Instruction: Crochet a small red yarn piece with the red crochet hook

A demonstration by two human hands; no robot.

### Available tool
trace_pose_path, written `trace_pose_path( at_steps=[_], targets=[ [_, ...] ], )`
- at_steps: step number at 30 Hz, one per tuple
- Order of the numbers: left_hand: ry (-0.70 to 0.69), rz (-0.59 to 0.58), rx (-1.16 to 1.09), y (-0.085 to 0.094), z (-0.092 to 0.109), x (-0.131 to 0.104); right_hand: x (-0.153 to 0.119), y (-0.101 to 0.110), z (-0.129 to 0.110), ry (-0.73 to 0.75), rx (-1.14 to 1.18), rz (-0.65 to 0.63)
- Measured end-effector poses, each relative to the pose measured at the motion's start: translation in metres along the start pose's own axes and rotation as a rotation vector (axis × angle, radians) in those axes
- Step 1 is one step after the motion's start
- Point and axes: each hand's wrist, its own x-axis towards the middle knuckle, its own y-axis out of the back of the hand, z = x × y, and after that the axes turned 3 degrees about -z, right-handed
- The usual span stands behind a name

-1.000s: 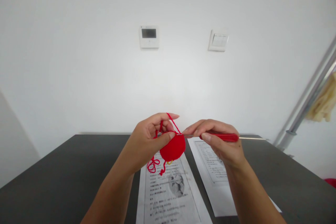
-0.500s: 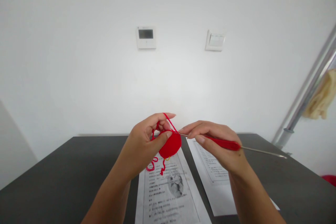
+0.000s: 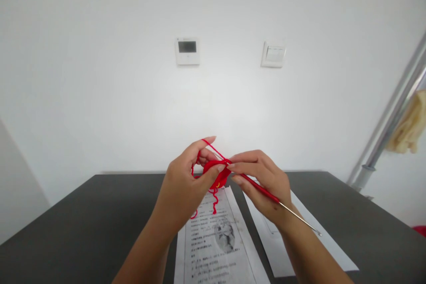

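Note:
My left hand (image 3: 191,173) pinches a small red crochet piece (image 3: 218,176) between thumb and fingers. Red yarn (image 3: 214,147) runs over its raised index finger down to the top edge of the piece. My right hand (image 3: 262,177) grips a crochet hook (image 3: 261,189) by its red handle. The hook's tip end is at the piece's upper edge, its silver shaft partly showing behind. The other metal end slants down to the right, past my wrist. A curly red yarn tail (image 3: 214,202) hangs below the piece, and a bit of yellow shows at its lower side.
Two printed sheets lie on the dark table (image 3: 126,217): one paper with a picture (image 3: 218,253) below my hands, another paper (image 3: 279,253) under my right forearm. The white wall behind bears a thermostat (image 3: 187,52) and a switch (image 3: 274,55). A metal pole (image 3: 389,128) stands at right.
The hook has swung steeper, its rear end dropping down and left, and its tip has pushed further into the piece. The crochet piece has tilted. My right hand has moved slightly left.

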Motion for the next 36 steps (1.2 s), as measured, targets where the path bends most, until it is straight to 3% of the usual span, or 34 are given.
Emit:
trace_pose_path(
  at_steps=[8,13,17,22,29,32,36],
  targets=[
    [0.200,-0.157,-0.630,-0.006,-0.013,0.013,-0.007,-0.008,0.009,0.175,-0.068,0.062],
    [0.209,-0.051,-0.680,-0.020,-0.013,0.013,-0.014,-0.027,0.021,0.209,-0.254,0.215],
    [0.064,0.066,-0.385,-0.019,-0.017,0.014,-0.010,-0.031,0.019,0.124,-0.321,0.199],
    [-0.013,0.035,-0.191,-0.004,-0.030,0.023,0.001,-0.007,-0.002,-0.142,-0.004,0.038],
    [0.004,-0.162,-0.210,0.009,-0.038,0.032,0.005,0.024,-0.012,-0.598,0.362,-0.039],
    [0.054,-0.251,-0.239,0.014,-0.036,0.033,0.005,0.024,-0.008,-0.640,0.540,-0.009],
    [0.158,-0.337,-0.360,0.016,-0.036,0.032,0.003,0.012,0.001,-0.590,0.688,0.072]
  ],
)
